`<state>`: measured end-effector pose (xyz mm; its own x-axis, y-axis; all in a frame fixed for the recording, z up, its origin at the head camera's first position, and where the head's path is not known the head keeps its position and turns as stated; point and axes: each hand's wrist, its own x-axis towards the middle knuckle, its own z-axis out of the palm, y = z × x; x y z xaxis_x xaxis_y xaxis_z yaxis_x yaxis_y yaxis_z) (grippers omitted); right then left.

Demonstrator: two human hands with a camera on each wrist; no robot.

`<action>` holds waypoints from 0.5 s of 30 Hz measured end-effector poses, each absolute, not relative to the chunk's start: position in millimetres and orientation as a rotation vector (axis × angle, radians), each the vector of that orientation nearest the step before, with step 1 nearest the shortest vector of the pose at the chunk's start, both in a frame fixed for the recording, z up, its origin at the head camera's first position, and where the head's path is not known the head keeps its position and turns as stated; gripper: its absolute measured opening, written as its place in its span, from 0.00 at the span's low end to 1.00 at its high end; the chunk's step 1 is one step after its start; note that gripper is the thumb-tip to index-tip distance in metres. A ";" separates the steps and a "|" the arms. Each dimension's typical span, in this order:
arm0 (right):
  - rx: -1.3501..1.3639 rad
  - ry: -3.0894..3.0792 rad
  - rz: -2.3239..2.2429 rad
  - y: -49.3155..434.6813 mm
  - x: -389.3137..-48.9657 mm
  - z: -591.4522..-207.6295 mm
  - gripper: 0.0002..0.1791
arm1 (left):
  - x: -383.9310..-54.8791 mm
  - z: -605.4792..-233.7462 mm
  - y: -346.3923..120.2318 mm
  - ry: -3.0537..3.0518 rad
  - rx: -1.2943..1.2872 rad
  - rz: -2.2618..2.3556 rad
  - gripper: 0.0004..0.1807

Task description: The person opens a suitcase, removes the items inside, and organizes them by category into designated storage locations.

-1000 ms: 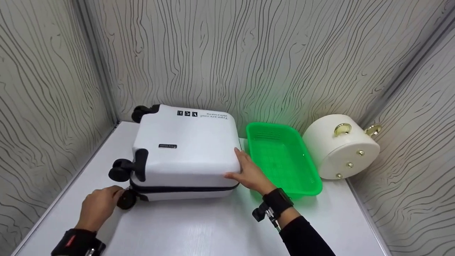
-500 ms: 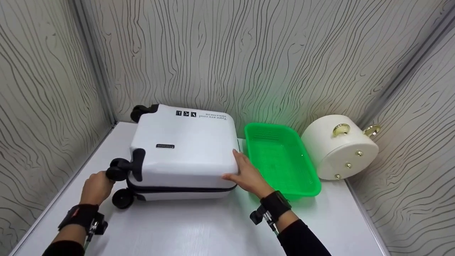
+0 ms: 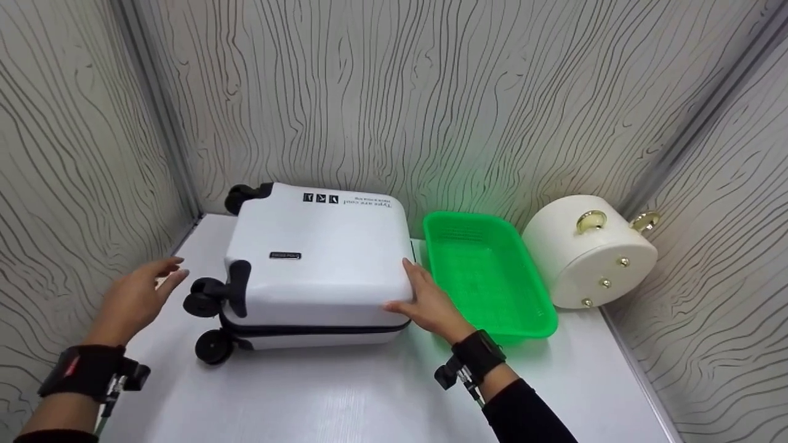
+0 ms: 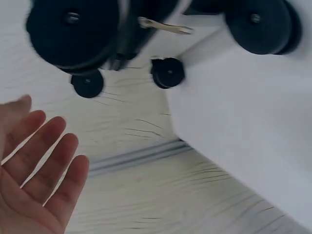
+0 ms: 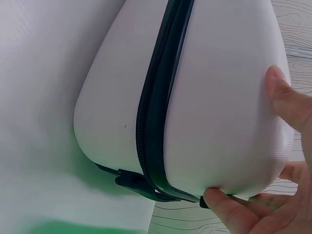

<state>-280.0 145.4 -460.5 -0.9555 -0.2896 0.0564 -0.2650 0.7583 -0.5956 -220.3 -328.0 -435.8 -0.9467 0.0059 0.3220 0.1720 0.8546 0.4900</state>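
Note:
A white hard-shell suitcase lies flat on the table, its black wheels pointing left. My left hand is in the air left of the wheels, holding nothing. In the left wrist view its fingers are spread and slightly bent below a wheel, and a metal zipper pull shows between the wheels. My right hand holds the suitcase's near right corner. Its thumb rests on the shell and its fingers wrap round the end, partly hidden. The black zipper runs along the side.
Right of the suitcase stands a green plastic basket, close to my right wrist. Beyond it, a cream round case with gold handles and studs leans by the right wall. Patterned panels enclose the white table behind and on both sides.
My left hand has gone from the lower wheel area up past the upper wheel, then away to the left, its fingers opening. The right hand stays on the corner; the suitcase has barely shifted.

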 end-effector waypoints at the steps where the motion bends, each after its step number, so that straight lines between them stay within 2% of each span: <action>1: -0.455 2.910 -0.976 145.8 -279.9 -460.7 0.58 | -219.8 -430.8 -322.3 -2.731 -0.161 -0.757 0.27; 5: -0.446 2.908 -0.983 147.0 -279.1 -460.3 0.58 | -222.2 -424.8 -299.7 -2.842 -0.281 -0.699 0.37; 8: -0.459 2.908 -0.987 146.8 -279.3 -459.7 0.59 | -224.5 -430.9 -289.8 -2.912 -0.360 -0.647 0.39; 15: -0.498 2.901 -0.986 150.7 -282.0 -459.5 0.58 | -223.3 -446.4 -284.2 -2.822 -0.488 -0.580 0.28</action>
